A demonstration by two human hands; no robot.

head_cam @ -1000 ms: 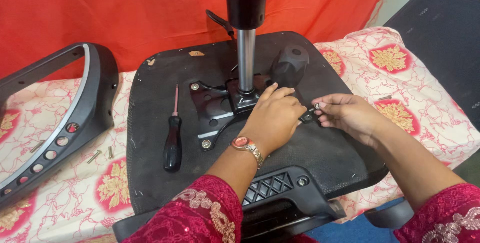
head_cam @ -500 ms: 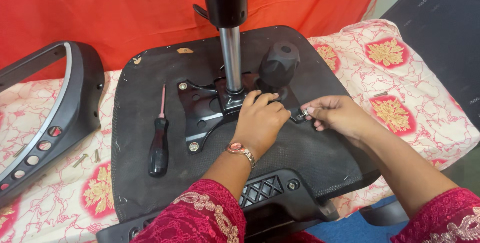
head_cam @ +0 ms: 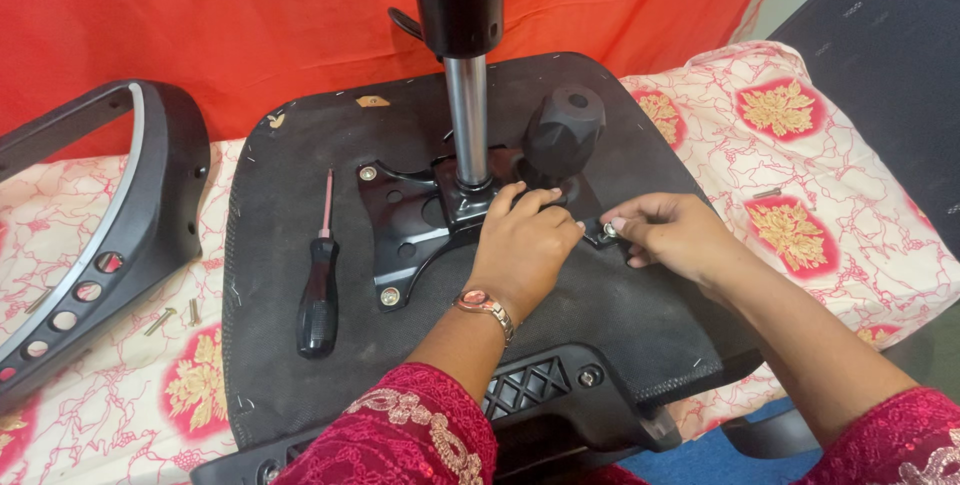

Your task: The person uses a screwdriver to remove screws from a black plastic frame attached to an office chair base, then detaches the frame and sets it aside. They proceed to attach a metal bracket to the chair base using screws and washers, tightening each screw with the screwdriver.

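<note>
Your left hand [head_cam: 525,245] presses flat on the plate [head_cam: 420,220] to steady it on the upturned seat [head_cam: 600,315] while right hand [head_cam: 675,237] pinches a bolt [head_cam: 608,230] at its corner, w/ screwdriver [head_cam: 318,285] lying nearby.

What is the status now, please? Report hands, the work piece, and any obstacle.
Left hand flat on black metal plate. Right hand pinching a bolt at plate corner. Screwdriver lies apart on seat underside. Round knob close behind fingers.

Left hand [head_cam: 525,245] palm down with fingers curled, right hand [head_cam: 672,237] beside it, fingertips [head_cam: 618,226] pinched together, both forearms reaching forward.
</note>
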